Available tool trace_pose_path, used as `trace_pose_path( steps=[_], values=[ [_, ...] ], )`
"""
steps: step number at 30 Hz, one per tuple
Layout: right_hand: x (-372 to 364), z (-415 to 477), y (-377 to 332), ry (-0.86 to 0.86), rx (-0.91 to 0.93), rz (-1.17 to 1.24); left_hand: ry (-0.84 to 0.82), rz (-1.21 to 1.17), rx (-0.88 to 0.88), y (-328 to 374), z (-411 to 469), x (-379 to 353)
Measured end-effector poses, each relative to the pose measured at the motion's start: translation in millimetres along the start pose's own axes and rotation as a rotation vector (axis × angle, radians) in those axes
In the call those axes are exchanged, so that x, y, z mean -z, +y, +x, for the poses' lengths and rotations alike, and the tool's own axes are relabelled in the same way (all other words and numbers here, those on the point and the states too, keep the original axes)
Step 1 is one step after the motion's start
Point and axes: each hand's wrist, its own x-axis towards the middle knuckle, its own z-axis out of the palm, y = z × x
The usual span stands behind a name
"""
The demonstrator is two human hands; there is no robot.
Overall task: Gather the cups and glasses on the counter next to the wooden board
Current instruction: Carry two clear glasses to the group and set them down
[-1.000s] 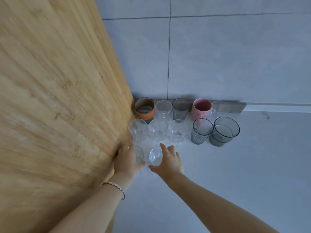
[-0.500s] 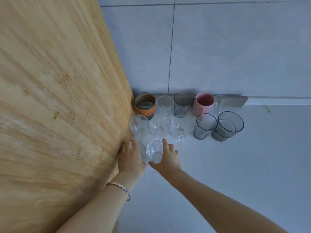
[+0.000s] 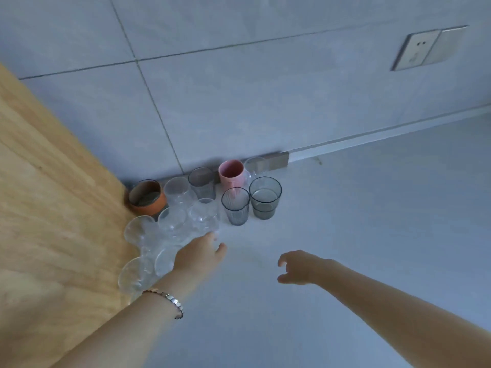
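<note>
Clear glasses (image 3: 171, 223) sit just beside the left grip (image 3: 198, 254) — right grip (image 3: 300, 266) well apart.

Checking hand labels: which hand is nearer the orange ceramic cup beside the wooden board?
Left. The left hand lies by the clear glasses in front of the orange ceramic cup; the right hand hangs farther right, over the grey counter.
</note>
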Motion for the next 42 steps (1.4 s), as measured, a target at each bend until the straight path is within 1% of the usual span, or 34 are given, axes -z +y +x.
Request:
trace_pose_path(
  steps=[4,7,12,15,18,23,29,35,38,42],
  values=[
    [1.9,-55.9,106.1,0.067,-0.165,0.100,-0.223,0.085,-0.160,107.9,-7.2,-40.1],
    [-2.8,-115.6,192.9,0.124,-0.272,0.165,-0.316,0.157,-0.328,199.5,-24.1,-81.0],
    [-12.4,-238.1,333.8,0.209,-0.445,0.239,-0.331,0.305,-0.595,363.5,-74.8,-145.0],
    [-21.9,-309.8,400.4,0.273,-0.562,0.279,-0.340,0.351,-0.718,454.1,-110.5,-178.8],
    [-39.9,-360.2,460.8,0.295,-0.683,0.374,-0.351,0.400,-0.823,530.0,-143.2,-206.5],
    [-77.0,-420.0,555.4,0.384,-0.878,0.580,-0.383,0.438,-0.983,636.2,-191.4,-255.8],
    [-106.3,-471.9,644.2,0.440,-1.002,0.682,-0.448,0.598,-1.135,745.9,-220.7,-321.5],
    [-112.8,-501.8,748.1,0.457,-1.126,0.818,-0.517,0.685,-1.302,879.5,-233.6,-385.9],
    [-118.9,-518.2,789.7,0.456,-1.199,0.898,-0.575,0.716,-1.385,937.6,-247.8,-415.3],
    [-141.5,-537.8,844.6,0.469,-1.298,1.008,-0.688,0.714,-1.427,998.8,-268.6,-456.1]
  ],
)
